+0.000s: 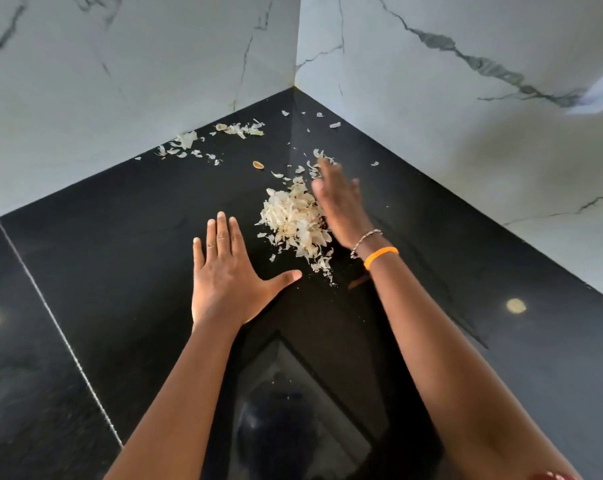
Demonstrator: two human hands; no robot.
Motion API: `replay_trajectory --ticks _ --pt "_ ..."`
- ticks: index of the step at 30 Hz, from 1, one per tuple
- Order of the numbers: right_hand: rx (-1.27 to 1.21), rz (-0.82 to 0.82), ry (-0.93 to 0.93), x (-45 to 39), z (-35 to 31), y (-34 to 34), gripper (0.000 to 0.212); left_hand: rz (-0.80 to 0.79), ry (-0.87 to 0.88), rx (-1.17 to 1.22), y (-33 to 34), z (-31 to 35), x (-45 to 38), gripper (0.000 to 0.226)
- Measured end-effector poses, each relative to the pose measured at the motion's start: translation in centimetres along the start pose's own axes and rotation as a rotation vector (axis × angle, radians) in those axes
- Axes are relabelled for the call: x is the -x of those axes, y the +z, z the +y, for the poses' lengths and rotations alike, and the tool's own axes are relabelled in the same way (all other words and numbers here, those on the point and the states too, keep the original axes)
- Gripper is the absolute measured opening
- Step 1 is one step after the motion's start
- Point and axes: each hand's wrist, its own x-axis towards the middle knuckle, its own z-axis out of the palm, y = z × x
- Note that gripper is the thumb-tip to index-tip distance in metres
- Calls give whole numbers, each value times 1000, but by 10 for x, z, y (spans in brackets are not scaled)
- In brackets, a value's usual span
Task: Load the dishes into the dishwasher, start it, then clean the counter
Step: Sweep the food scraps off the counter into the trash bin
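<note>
Counter-cleaning step: on the black counter (120, 271), the flat, spread left hand (230, 282) and the blurred, apparently straight-fingered right hand (341, 206) flank the heap of pale peels (295, 223); next, gathering the scattered peels (185, 142) near the corner.

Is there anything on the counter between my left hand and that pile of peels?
Nothing visible. The left hand lies flat on the black counter, and only bare counter and a few stray flakes separate its thumb from the pile of peels. The right hand is on the pile's far side.
</note>
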Motion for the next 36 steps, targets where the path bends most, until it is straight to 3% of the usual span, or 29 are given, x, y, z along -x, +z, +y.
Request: replay_trajectory --ticks 2,4,8,14,17,20,24,29,32,34,36 --pt "194 42 145 -20 36 -15 77 12 -2 -6 0 -1 -1 130" --pt "329 -3 256 -36 71 -27 60 13 0 -22 -1 0 0 130" --pt "199 -24 281 -54 80 -33 63 26 3 -33 1 1 -3 129" --pt "64 -198 -60 -37 -10 -3 80 29 3 -29 3 0 -1 125" --pt "-107 -323 -223 -9 -33 7 84 93 44 1 -14 -19 -29 108" --pt "-266 -231 -153 -21 -14 -5 95 165 35 81 -22 -50 -59 100" --pt "-176 -27 53 -90 36 -14 71 152 13 43 -11 -56 -71 106" --pt "78 -29 167 -169 50 2 66 93 -10 -4 -10 -60 -76 112" --pt "87 -151 76 -163 31 3 59 74 -6 -22 -11 -58 -76 114" --pt "68 -237 -94 -132 13 1 56 58 -3 -23 -12 -57 -77 115" --pt "-41 -321 -288 -88 -10 0 70 48 -7 -18 -12 -57 -75 115"
